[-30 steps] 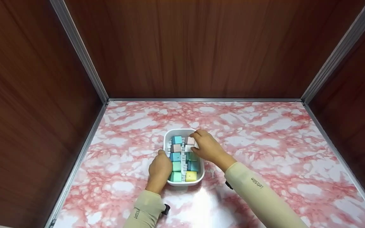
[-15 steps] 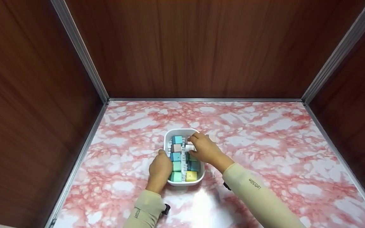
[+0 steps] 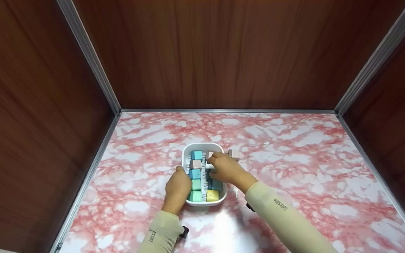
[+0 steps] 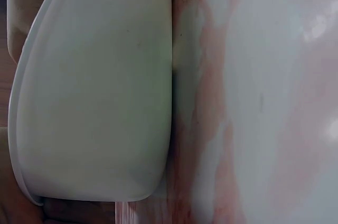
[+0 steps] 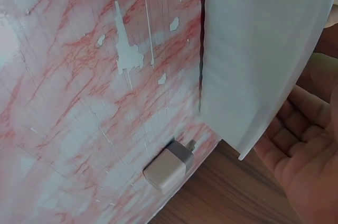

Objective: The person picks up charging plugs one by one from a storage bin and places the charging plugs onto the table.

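Observation:
A white plastic container (image 3: 204, 145) holds several charger plugs in two columns, such as a bright blue charger plug (image 3: 196, 155) and a yellow charger plug (image 3: 212, 195). My left hand (image 3: 178, 186) grips the container's left wall at the near half. My right hand (image 3: 227, 169) reaches over the right wall with bent fingers, thumb and forefinger on either side of a white charger plug (image 3: 210, 166). That hand partly covers the right column. Outside the container, just past my right hand, a pink charger plug (image 3: 234, 154) lies on the table, its prongs seen in the right wrist view.
The table (image 3: 294, 168) has a red and white marbled surface with a few scuffed patches near the container. Dark wood panels (image 3: 223, 56) with metal edge strips close it in at the back, left and right.
My right hand has shifted slightly towards me along the right column, and the pink charger plug on the table has come into view behind it. The left hand and container have stayed put.

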`<state>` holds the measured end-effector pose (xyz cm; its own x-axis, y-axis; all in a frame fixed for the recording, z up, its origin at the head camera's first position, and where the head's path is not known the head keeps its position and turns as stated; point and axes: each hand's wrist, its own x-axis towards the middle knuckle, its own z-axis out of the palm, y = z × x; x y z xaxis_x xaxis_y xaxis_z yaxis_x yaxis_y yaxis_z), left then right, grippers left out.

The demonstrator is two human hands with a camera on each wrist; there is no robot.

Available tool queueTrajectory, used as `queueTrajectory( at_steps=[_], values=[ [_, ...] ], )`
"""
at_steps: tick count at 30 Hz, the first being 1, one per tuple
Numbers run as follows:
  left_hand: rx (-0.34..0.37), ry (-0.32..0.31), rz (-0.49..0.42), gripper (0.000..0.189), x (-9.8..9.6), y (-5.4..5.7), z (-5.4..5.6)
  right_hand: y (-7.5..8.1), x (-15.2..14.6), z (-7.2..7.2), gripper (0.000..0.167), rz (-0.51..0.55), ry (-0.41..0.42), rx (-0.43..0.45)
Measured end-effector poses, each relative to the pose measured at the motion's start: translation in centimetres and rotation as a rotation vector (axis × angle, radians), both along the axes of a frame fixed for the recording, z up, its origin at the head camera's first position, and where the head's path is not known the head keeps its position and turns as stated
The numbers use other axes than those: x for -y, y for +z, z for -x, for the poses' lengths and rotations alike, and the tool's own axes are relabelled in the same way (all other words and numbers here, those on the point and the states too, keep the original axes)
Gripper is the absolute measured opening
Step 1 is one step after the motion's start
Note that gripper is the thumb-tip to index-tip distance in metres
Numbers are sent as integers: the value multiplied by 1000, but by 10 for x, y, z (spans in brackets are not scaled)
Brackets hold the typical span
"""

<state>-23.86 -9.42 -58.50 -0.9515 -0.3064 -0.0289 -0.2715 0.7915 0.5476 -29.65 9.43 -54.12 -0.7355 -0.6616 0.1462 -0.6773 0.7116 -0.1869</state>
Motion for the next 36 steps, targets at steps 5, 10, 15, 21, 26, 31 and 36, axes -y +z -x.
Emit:
queueTrajectory(
  at_steps=[5,10,15,21,26,31,36],
  values=[
    [20,8,5,30,0,1,0,-1,3,0,30,-30,25,-8],
    [24,19,11,29,0,1,2,-3,4,-1,22,-80,22,-1],
    [28,19,13,29,-1,-2,3,-5,5,-1,17,-88,28,-5],
    [48,19,-3,33,-2,-2,3,-8,6,-1,16,-114,18,-11],
    [47,17,-9,30,-1,0,2,-10,7,-2,15,-122,7,-16],
    [30,8,-2,26,0,-1,2,-10,7,-4,14,-93,16,-45],
    [22,11,10,26,0,-2,3,-8,9,-5,13,-105,8,-31]
  ],
)
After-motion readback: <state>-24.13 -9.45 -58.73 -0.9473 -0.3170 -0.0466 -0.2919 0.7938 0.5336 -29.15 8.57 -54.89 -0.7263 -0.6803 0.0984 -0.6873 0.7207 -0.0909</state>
